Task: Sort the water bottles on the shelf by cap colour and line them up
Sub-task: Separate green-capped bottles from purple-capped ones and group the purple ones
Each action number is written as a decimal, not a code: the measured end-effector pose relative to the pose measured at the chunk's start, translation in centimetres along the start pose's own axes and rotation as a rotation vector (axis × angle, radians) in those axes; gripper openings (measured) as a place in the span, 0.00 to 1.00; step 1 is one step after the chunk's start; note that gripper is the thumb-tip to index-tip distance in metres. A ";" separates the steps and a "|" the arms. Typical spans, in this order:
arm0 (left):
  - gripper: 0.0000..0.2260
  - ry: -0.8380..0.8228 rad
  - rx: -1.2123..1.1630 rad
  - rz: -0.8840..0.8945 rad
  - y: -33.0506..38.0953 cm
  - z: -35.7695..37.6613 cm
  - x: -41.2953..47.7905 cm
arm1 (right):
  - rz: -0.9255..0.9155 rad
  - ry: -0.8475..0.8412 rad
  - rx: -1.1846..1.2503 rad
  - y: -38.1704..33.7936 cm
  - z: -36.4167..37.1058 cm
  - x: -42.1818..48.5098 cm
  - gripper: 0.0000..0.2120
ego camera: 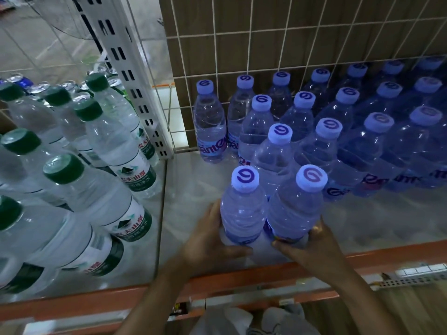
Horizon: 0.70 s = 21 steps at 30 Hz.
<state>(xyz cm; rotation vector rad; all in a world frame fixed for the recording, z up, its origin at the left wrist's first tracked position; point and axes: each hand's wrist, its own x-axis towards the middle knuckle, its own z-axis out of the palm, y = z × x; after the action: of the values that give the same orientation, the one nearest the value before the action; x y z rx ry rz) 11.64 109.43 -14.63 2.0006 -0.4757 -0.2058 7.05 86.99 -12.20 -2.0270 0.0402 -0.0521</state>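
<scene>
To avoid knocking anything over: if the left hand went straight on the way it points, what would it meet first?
The left hand grips the front-left bottle; pushed on, that would probably meet the bottle just behind it, though depth is unclear.

I observed one blue-capped pair [244, 213] upright, touching, at the shelf [193, 189] front; blue-capped rows [326, 131] behind; green-capped bottles [101, 194] leftward.

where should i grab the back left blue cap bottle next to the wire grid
Grip the ribbed body above the label, coming from the front-left. That bottle stands upright with bare shelf in front, while a neighbour bottle crowds its right and the wire grid stands close behind, leaving little room there.
</scene>
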 end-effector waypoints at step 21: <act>0.21 0.384 -0.040 -0.103 -2.5 -3.6 8.5 | -0.143 -0.037 0.041 -0.8 2.0 -0.2 0.36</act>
<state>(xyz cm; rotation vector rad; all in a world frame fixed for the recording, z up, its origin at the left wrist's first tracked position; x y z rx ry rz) 21.23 109.79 -14.67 1.9662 -0.1228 0.1052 6.95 89.14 -12.37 -1.9864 -0.1281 -0.1043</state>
